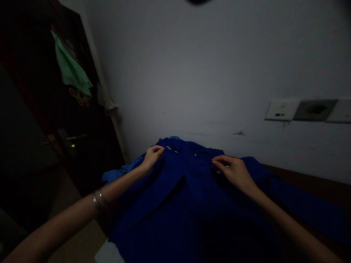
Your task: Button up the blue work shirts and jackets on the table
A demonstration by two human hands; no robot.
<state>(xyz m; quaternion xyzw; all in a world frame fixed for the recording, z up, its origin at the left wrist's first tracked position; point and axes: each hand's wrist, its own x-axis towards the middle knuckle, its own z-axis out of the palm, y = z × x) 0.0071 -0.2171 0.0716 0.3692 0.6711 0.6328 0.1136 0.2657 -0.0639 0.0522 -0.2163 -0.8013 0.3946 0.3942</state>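
A dark blue garment [175, 197] that looks like a jacket lies spread out in front of me, with a long sleeve reaching to the right. Small yellow-green marks show on it close to my left fingers. My left hand [151, 157] is closed in a pinch on the cloth at its upper left. On the upper right, my right hand [234, 171] pinches the same garment between thumb and fingers. Lighter blue cloth [116, 176] lies beside and partly under it on the left. Dim light hides much of the garment's lower part.
A pale wall [192, 80] stands behind the dark wooden surface [304, 182]. Wall sockets [282, 110] are at the right. To the left is a dark door [90, 146] with a handle [76, 137] and a hanging green cloth [70, 69]. Something white [109, 252] shows at the bottom.
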